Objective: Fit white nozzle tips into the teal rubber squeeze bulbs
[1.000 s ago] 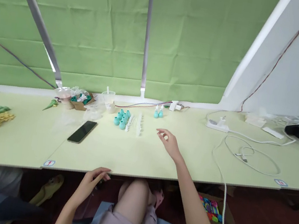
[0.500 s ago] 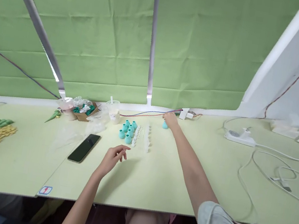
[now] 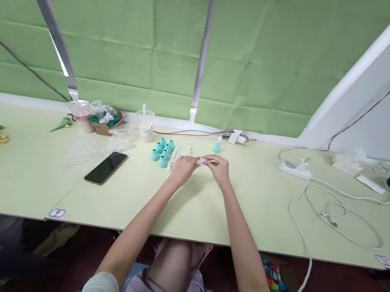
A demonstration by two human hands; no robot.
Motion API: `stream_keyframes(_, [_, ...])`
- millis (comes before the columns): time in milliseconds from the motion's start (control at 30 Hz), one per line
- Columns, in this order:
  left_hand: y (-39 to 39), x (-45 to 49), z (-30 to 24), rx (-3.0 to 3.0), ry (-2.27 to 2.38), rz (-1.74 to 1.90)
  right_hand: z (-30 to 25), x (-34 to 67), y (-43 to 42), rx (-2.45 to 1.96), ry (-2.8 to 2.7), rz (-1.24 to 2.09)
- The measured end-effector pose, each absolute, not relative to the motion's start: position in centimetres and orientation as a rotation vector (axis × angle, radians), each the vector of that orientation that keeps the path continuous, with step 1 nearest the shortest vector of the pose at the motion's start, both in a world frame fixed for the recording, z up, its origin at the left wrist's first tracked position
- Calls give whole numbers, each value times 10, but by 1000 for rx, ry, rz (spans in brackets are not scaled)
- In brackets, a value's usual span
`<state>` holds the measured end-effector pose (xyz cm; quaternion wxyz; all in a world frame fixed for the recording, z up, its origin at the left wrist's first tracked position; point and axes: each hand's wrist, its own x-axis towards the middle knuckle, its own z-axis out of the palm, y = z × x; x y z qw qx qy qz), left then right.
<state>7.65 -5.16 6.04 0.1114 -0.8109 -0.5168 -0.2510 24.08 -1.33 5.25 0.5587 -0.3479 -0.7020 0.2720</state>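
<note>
My left hand (image 3: 183, 169) and my right hand (image 3: 218, 168) meet over the middle of the table, fingers closed. Between their fingertips is a small white plastic piece (image 3: 200, 161), its exact kind too small to make out. Just left of my left hand lies a row of small white pieces (image 3: 172, 159); my hands partly hide others. Beyond that row stands a cluster of several turquoise round-bodied little pots (image 3: 162, 161) with open necks. Past my right hand, a single turquoise pot (image 3: 217, 147) stands upright with a white part on top.
A black phone (image 3: 106, 168) lies left of my arms. Behind it are a cardboard box (image 3: 103, 128), a lidded plastic cup (image 3: 145, 129) and clear bags (image 3: 122, 142). A power strip (image 3: 295, 170) and loose white cable (image 3: 299, 209) lie on the right.
My right hand has left the turquoise pot at the back and come toward me to meet my left hand. My left hand has moved right. Both now pinch a white piece.
</note>
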Motion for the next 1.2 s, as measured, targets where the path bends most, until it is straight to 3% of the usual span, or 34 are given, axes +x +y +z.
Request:
stream_keyframes(100, [-53, 75, 47, -2353, -1535, -703, 33, 230, -20, -825, -1574, 670])
stream_keyframes(267, [-57, 72, 34, -2307, -1604, -752, 17, 221, -25, -918, -1528, 436])
stream_keyframes(433, [-48, 57, 47, -2130, -1778, -1202, 12, 229, -20, -1021, -1254, 443])
stream_keyframes(533, [-29, 15, 67, -1884, -1909, -1538, 8, 237, -12, -1031, -1192, 493])
stream_keyframes(633, [-1, -40, 81, -1745, -1933, -1650, 4, 238, -6, -1048, -1236, 569])
stream_keyframes(867, [57, -107, 60, -1662, -2252, -1461, -2, 232, 3, -1178, -1464, 505])
stream_keyframes(1200, [94, -116, 37, -1755, -2250, -1237, -1, 232, 7, -1160, -1432, 554])
